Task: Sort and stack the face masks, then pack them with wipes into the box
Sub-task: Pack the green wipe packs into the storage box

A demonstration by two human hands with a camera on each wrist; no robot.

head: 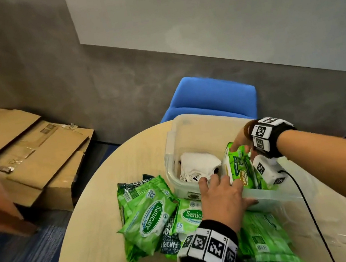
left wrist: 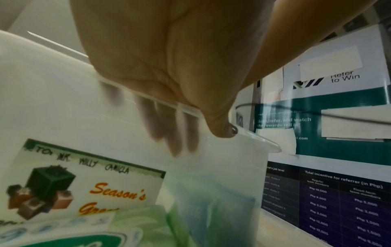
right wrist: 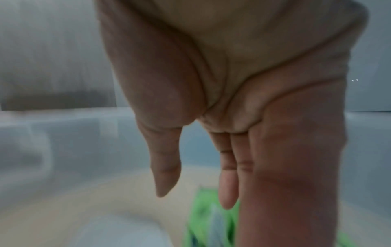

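Note:
A clear plastic box [head: 171,145] stands on the round table [head: 89,238]. White face masks [head: 199,165] lie stacked in its left half. A green wipes pack [head: 239,165] stands upright in its right half. My left hand [head: 220,194] holds the box's near rim, with fingers hooked inside the wall and thumb on the edge; the left wrist view shows this hand [left wrist: 203,140] through the box wall [left wrist: 84,108]. My right hand [head: 241,139] hovers at the pack's top with straight fingers. In the blurred right wrist view the hand [right wrist: 194,195] points down at the pack [right wrist: 203,217].
Several loose green wipes packs [head: 145,214] lie on the table left of and in front of the box, more near my left wrist [head: 264,232]. A clear lid [head: 335,217] lies at the right. A blue chair [head: 212,96] stands behind the table; flattened cardboard [head: 32,151] lies on the floor.

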